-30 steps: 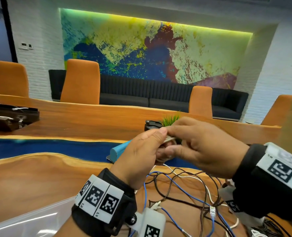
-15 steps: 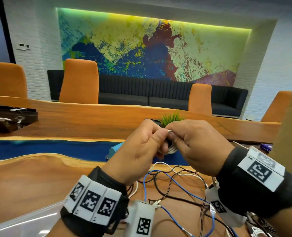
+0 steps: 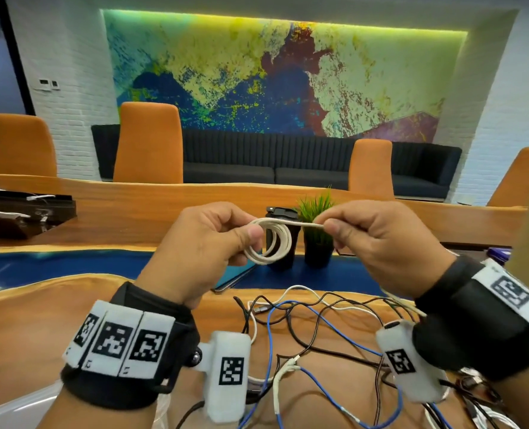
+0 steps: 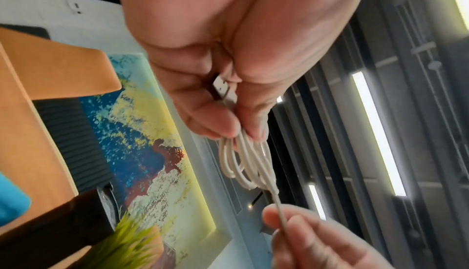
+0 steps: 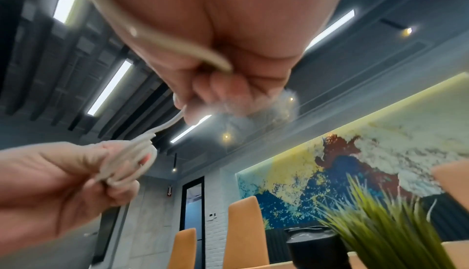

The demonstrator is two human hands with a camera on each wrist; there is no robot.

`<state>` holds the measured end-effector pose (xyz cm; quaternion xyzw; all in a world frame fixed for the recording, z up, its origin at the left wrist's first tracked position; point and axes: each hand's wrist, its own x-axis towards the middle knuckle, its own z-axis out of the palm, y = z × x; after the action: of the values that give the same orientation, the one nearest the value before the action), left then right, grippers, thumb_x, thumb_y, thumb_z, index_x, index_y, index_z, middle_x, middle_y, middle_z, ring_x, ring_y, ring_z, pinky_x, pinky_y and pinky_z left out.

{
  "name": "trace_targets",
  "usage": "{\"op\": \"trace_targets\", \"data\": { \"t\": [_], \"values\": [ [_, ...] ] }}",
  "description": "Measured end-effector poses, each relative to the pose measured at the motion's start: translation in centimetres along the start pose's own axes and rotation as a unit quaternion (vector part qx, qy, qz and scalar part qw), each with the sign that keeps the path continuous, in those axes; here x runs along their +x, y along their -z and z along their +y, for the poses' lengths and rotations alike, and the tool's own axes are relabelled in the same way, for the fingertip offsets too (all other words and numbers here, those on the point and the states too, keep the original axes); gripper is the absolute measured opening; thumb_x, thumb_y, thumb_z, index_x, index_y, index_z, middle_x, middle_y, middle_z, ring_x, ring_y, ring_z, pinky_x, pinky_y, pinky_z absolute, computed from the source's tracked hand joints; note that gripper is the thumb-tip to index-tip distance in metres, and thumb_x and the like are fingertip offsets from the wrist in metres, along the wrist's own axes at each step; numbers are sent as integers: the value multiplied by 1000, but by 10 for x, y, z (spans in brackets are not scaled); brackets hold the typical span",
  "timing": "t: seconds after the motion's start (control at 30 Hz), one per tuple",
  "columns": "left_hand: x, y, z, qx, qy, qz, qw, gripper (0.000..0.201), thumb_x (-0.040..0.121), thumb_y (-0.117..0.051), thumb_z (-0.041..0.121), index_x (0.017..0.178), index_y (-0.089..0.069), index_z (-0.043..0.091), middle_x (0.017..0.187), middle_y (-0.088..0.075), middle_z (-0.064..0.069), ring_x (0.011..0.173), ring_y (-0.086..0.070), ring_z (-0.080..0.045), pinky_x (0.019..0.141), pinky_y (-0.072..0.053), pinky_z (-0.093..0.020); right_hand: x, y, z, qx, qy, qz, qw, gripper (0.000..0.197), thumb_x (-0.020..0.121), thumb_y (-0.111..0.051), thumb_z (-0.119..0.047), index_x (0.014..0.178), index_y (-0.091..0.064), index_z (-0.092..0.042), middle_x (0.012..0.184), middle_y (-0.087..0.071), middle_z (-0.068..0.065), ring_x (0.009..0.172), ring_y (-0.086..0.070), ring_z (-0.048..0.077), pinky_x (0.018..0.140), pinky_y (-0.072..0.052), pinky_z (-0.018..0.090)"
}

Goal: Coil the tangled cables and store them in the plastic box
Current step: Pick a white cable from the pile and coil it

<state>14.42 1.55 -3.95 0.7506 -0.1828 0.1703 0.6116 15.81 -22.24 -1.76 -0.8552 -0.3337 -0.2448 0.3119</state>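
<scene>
My left hand (image 3: 223, 239) pinches a small coil of white cable (image 3: 271, 244) held up above the table; the coil (image 4: 247, 163) hangs from thumb and fingers with its USB plug (image 4: 223, 89) tucked in the palm. My right hand (image 3: 359, 236) pinches the straight run of the same cable (image 3: 306, 224) just right of the coil, and the rest trails under that palm (image 5: 162, 40). Below lies a tangle of blue, brown and white cables (image 3: 312, 332) on the wooden table (image 3: 40, 317). The clear plastic box (image 3: 15, 407) shows at the lower left corner.
A black cup (image 3: 280, 239) and a small potted plant (image 3: 317, 230) stand just behind my hands. A teal-edged flat device (image 3: 235, 277) lies on the blue resin strip. A dark case (image 3: 18, 212) sits at far left; orange chairs line the far edge.
My hands have drawn apart, right hand sliding rightward along the cable, so the coil and a straight stretch of cable now show between them.
</scene>
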Motion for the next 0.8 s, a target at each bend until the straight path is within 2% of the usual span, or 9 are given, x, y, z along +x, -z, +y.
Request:
{"op": "trace_targets", "data": {
  "t": [0.13, 0.27, 0.33, 0.43, 0.5, 0.6, 0.7, 0.8],
  "values": [
    [-1, -2, -1, -57, 29, -12, 998, 8, 91, -62, 6, 90, -69, 3, 73, -71, -8, 63, -64, -11, 56, -54, -20, -19, -11, 15, -31, -64, -26, 997, 20, 95, -56, -15, 102, -69, -28, 78, -62, -10, 73, -58, 7, 65, -50, 21],
    [0, -8, -1, -105, 51, -23, 993, 12, 86, -62, 13, 92, -68, 4, 74, -71, -7, 65, -66, -13, 57, -55, -21, -37, -24, 26, -15, -143, -49, 988, 16, 94, -59, -21, 87, -72, -28, 70, -64, -9, 68, -58, 5, 65, -52, 31],
    [0, -13, -2, -126, 59, -34, 990, 16, 82, -63, 17, 92, -68, 5, 75, -71, -8, 65, -66, -13, 57, -55, -21, -42, -26, 27, -2, -168, -48, 985, 15, 93, -61, -24, 86, -74, -27, 75, -68, -9, 73, -61, 5, 71, -54, 34],
    [-2, -21, -1, -151, 65, -47, 985, 18, 79, -64, 20, 90, -69, 7, 75, -71, -9, 66, -66, -13, 57, -54, -22, -45, -25, 23, -8, -165, -4, 986, 13, 92, -64, -22, 88, -75, -30, 84, -69, -13, 83, -62, 3, 76, -53, 30],
    [-3, -25, -1, -162, 67, -52, 983, 18, 78, -64, 20, 90, -69, 8, 76, -71, -9, 66, -66, -12, 57, -54, -21, -46, -25, 21, -26, -156, 19, 987, 13, 92, -64, -22, 88, -72, -32, 85, -68, -14, 84, -61, 4, 76, -52, 29],
    [-4, -31, 2, -178, 69, -64, 980, 17, 78, -64, 21, 88, -70, 9, 75, -70, -10, 65, -66, -14, 56, -53, -21, -48, -32, 19, -93, -154, 46, 983, 6, 91, -64, -26, 90, -68, -29, 80, -65, -11, 79, -59, 10, 72, -52, 36],
    [-5, -35, 1, -203, 72, -67, 974, 16, 78, -63, 19, 88, -69, 7, 74, -68, -11, 63, -64, -14, 54, -53, -21, -51, -37, 18, -223, -110, 99, 964, 3, 86, -68, -23, 86, -67, -26, 70, -63, -7, 72, -56, 21, 67, -46, 39],
    [-2, -37, -1, -205, 65, -25, 976, 17, 78, -62, 19, 89, -69, 8, 71, -68, -7, 61, -63, -11, 54, -54, -20, -53, -37, 16, -210, -79, 113, 968, 6, 86, -62, -22, 88, -67, -26, 70, -61, -8, 73, -55, 22, 67, -46, 43]
  ]
}}
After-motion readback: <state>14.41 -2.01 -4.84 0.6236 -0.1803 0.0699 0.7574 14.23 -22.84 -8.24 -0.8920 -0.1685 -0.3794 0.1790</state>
